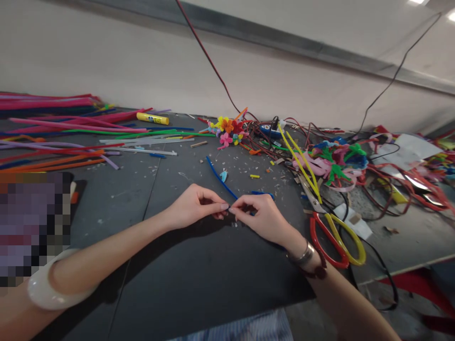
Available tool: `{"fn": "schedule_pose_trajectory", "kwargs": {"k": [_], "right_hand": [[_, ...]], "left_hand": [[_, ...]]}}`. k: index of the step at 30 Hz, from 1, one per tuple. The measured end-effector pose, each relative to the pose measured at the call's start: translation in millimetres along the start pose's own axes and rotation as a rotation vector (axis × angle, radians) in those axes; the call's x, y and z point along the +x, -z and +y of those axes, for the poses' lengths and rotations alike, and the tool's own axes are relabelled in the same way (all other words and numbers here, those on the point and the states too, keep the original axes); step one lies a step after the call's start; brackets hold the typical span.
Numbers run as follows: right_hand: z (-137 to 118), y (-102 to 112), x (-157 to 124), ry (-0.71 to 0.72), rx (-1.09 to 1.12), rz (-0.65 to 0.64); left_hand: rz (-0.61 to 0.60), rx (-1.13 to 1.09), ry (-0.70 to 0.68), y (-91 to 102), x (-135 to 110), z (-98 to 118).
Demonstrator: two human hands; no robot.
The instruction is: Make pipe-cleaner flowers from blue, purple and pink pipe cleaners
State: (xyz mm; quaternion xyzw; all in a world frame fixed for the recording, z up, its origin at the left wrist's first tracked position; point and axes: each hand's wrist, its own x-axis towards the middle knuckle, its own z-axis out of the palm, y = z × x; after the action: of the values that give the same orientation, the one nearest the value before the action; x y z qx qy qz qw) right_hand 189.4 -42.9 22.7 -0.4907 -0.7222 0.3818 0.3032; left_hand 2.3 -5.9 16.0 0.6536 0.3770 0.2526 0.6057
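One fuzzy blue chenille stem [220, 178], slanting up-left from the pinch of my right hand [261, 218]; my left hand [194, 207] closed just beside it, above the dark surface [185, 289].

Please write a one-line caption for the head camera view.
Left hand and right hand pinch a blue pipe cleaner beside red-and-yellow scissors.

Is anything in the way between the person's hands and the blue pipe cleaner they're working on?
Nothing visible does. The left hand and right hand are already pinching the blue pipe cleaner between their fingertips, with no object between them. The scissors lie off to the right, clear of it.
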Motion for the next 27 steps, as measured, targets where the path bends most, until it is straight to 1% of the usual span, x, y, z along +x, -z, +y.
{"fn": "schedule_pose_trajectory", "kwargs": {"k": [2,6,9,11,13,15,17,20,21,23,27], "right_hand": [[1,0,-1,0.058,-0.082,-0.002],[5,-3,-2,0.064,-0.094,-0.046],[5,-8,-3,0.151,-0.225,0.015],[3,-10,-1,0.195,-0.249,0.069],[-2,-8,1,0.182,-0.14,0.126],[-7,1,5,0.123,0.062,0.216],[-12,13,7,0.026,0.308,0.34],[-13,27,1,-0.117,0.612,0.488],[-12,28,-4,-0.142,0.662,0.513],[-6,22,-17,-0.164,0.683,0.531],[2,-7,-44,-0.229,0.614,0.487]], "left_hand": [[-0.024,-0.081,0.047,-1.3,0,-1],[-0.048,-0.179,0.098,-2.8,0,-3],[-0.032,-0.171,0.099,-1.9,0,-4],[0.002,-0.168,0.07,-0.3,1,-4],[0.045,-0.202,0.038,1.0,2,-3],[0.061,-0.269,0.024,1.0,2,-3],[0.046,-0.29,0.026,-0.9,1,-2],[0.014,-0.207,0.022,-7.1,-1,-1],[0.006,-0.174,0.015,-9.6,-2,-1],[-0.02,-0.12,0.005,-14.5,-5,-1],[-0.085,0.044,-0.046,-22.8,-13,-1]]}}
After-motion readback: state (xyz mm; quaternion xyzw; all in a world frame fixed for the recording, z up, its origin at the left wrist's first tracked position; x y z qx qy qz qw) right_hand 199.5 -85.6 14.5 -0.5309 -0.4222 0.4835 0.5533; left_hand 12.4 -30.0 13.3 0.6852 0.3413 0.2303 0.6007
